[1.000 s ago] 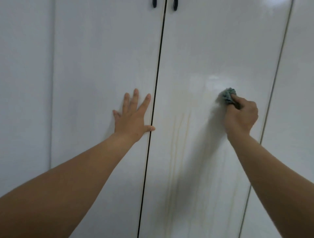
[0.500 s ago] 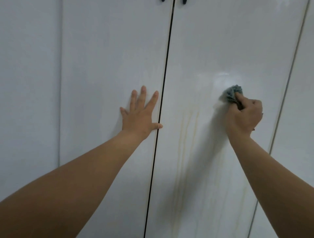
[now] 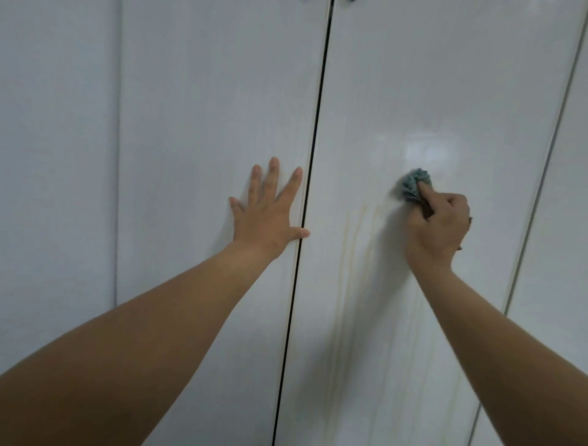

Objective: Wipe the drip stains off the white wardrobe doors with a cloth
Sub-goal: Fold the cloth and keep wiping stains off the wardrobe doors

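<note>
Two white glossy wardrobe doors fill the view, the left door [image 3: 206, 111] and the right door [image 3: 445, 79], split by a dark vertical gap. Yellowish drip stains [image 3: 358, 254] run down the right door near the gap. My right hand [image 3: 437, 227] grips a bunched grey-blue cloth [image 3: 413, 184] and presses it against the right door, just right of and above the stains. My left hand [image 3: 269, 211] lies flat on the left door with fingers spread, its thumb reaching the gap.
A further white panel [image 3: 57, 159] stands at the left, and another door panel [image 3: 560, 223] at the right beyond a thin seam. Dark handle ends [image 3: 350, 1] peek in at the top edge.
The view has shifted so the handles slid nearly out of the top. My right hand with the cloth has moved left and slightly down, closer to the stains. My left hand stays flat on the door.
</note>
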### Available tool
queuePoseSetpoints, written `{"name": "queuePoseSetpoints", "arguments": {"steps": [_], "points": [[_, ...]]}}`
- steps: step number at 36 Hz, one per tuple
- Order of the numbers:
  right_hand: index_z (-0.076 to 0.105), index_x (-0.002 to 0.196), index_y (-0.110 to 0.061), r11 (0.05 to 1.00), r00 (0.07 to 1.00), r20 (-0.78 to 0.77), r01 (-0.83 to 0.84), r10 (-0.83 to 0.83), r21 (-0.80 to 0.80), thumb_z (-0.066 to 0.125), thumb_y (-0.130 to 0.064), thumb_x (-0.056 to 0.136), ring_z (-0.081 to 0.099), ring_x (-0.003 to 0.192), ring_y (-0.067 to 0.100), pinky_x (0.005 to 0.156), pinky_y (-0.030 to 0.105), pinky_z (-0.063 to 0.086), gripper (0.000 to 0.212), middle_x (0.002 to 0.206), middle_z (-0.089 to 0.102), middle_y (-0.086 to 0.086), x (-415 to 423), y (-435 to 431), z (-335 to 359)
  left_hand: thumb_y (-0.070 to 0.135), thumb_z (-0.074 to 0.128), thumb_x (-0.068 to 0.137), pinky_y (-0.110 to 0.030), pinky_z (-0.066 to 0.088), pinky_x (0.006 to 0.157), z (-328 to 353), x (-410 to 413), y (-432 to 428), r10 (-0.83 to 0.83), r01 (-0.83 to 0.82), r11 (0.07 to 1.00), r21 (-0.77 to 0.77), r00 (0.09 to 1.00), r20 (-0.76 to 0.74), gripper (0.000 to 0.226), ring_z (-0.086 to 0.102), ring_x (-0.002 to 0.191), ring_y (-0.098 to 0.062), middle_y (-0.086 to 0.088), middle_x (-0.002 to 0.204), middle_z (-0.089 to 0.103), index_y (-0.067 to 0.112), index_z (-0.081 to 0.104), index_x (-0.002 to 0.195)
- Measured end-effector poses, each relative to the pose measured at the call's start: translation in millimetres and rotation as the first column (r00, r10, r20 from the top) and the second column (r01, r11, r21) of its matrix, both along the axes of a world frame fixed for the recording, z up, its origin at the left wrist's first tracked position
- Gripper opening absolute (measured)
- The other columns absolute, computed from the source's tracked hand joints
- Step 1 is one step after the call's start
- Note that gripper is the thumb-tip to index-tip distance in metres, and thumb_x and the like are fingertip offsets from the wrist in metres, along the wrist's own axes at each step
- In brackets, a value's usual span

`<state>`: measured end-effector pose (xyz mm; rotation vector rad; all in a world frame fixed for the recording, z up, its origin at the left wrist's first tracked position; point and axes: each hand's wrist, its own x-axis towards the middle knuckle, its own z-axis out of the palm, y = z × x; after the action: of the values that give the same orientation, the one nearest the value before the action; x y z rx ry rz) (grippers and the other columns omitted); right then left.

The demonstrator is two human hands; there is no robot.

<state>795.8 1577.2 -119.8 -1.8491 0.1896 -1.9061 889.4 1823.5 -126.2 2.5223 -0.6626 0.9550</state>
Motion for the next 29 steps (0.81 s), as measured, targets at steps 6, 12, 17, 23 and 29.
{"name": "queuePoseSetpoints", "arguments": {"steps": [6,12,17,23,29], "points": [[0.079,0.104,-0.006,0.666,0.943,-0.319,-0.178,-0.095,-0.725,0.053,-0.014,0.088,0.051,0.083,0.030,0.077,0.034,0.041,0.031,0.089,0.056,0.013,-12,-18,-59,0.063,0.066,0.089,-0.074,0.008,0.118,-4,2,1,-0.011,0.011,1.000,-0.006,1.000,0.024,0.112,-0.033,0.152,-0.025,0.007,0.164,-0.038,0.048,-0.021,0.157],[0.077,0.115,-0.014,0.944,0.983,-0.134,0.077,-0.125,-0.320,0.058,-0.004,0.084,0.052,0.088,0.030,0.082,0.022,0.026,0.038,0.091,0.057,0.012,-14,-23,4,0.066,0.064,0.088,-0.074,0.010,0.118,-5,5,0,0.001,-0.001,1.000,0.000,0.999,0.050,0.111,-0.032,0.153,-0.026,0.005,0.164,-0.037,0.047,-0.021,0.157],[0.075,0.120,-0.020,0.998,0.997,-0.040,0.062,-0.063,-0.030,0.051,-0.005,0.085,0.050,0.095,0.030,0.091,0.027,0.033,0.044,0.099,0.051,0.009,0,-5,5,0.065,0.066,0.088,-0.074,0.009,0.119,-6,2,0,-0.006,0.006,1.000,-0.003,0.999,0.039,0.111,-0.031,0.153,-0.025,0.006,0.165,-0.035,0.047,-0.018,0.158],[0.079,0.105,-0.007,0.627,0.953,-0.270,-0.126,-0.140,-0.769,0.060,-0.010,0.087,0.049,0.082,0.030,0.073,0.038,0.044,0.026,0.089,0.055,0.015,-11,-22,-46,0.064,0.065,0.089,-0.074,0.009,0.118,-6,3,0,0.005,-0.005,1.000,-0.003,0.999,0.036,0.110,-0.030,0.153,-0.025,0.006,0.165,-0.035,0.048,-0.019,0.157],[0.078,0.112,-0.012,0.820,0.977,-0.162,0.020,-0.137,-0.572,0.060,-0.006,0.085,0.053,0.085,0.034,0.082,0.035,0.036,0.033,0.089,0.056,0.014,-5,-22,14,0.064,0.065,0.089,-0.074,0.009,0.118,-6,4,0,0.003,-0.003,1.000,-0.004,0.999,0.035,0.110,-0.031,0.153,-0.025,0.006,0.165,-0.036,0.048,-0.019,0.158]]}}
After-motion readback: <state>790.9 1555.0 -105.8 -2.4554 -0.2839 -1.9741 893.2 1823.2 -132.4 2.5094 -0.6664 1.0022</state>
